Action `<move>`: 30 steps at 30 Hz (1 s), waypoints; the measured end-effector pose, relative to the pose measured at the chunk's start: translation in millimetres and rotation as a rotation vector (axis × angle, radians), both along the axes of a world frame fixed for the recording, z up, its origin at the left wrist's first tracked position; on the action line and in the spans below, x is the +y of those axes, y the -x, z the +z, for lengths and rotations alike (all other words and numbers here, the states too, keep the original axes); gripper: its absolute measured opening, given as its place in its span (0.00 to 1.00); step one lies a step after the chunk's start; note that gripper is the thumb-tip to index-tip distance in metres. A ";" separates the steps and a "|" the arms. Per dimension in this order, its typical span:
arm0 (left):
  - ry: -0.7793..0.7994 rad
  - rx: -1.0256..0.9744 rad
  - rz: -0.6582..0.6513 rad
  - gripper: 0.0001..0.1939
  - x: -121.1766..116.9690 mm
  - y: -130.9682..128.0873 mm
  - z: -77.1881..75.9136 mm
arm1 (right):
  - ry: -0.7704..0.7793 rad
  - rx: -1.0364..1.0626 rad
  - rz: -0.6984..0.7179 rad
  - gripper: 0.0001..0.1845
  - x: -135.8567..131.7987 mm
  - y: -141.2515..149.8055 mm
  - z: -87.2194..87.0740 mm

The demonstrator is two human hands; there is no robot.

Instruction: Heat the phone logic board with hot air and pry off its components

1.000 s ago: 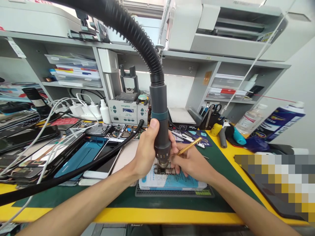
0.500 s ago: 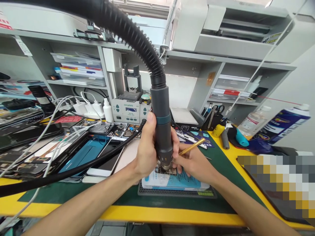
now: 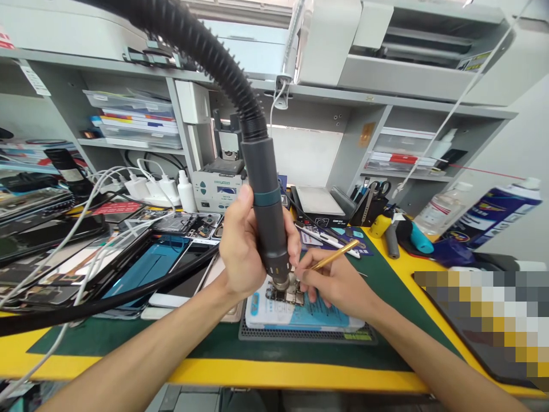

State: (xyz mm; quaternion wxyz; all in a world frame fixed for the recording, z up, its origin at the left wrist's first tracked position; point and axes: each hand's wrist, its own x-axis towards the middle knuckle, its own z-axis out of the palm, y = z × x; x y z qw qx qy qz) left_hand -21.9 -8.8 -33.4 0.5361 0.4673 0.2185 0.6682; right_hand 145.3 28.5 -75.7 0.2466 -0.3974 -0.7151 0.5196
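Above the circuit board (image 3: 294, 297), I log the black handpiece (image 3: 266, 177), nozzle (image 3: 282, 284) down, wrapped by the left hand (image 3: 242, 252); judged stiff, fairly heavy, best held round its middle. Just right of the board, the right hand (image 3: 332, 283) pinches a slim gold tool (image 3: 334, 256). Board presumably light and fragile, to be taken edgewise; it lies between both hands.

The handpiece (image 3: 269, 226) was dark grey with a teal band (image 3: 266, 198), the tool (image 3: 337, 254) gold, the mat (image 3: 214, 344) green, the worktop (image 3: 291, 373) yellow.
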 end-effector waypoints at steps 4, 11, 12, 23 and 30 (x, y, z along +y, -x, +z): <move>-0.007 0.005 0.039 0.36 1.2 5.2 2.8 | -0.011 -0.026 0.009 0.04 -0.9 0.0 2.5; 0.004 0.006 0.041 0.36 1.0 3.2 -0.9 | -0.021 -0.048 -0.112 0.03 0.1 1.5 -1.1; 0.004 0.002 0.036 0.36 0.8 2.6 -1.7 | -0.026 -0.043 -0.119 0.03 0.1 1.5 -1.8; -0.011 0.021 0.014 0.34 -1.1 0.3 -3.8 | -0.067 -0.055 -0.018 0.02 -2.3 0.5 3.7; 0.000 0.025 0.032 0.34 -4.9 -1.8 -3.1 | -0.082 -0.051 -0.062 0.04 1.3 0.3 1.2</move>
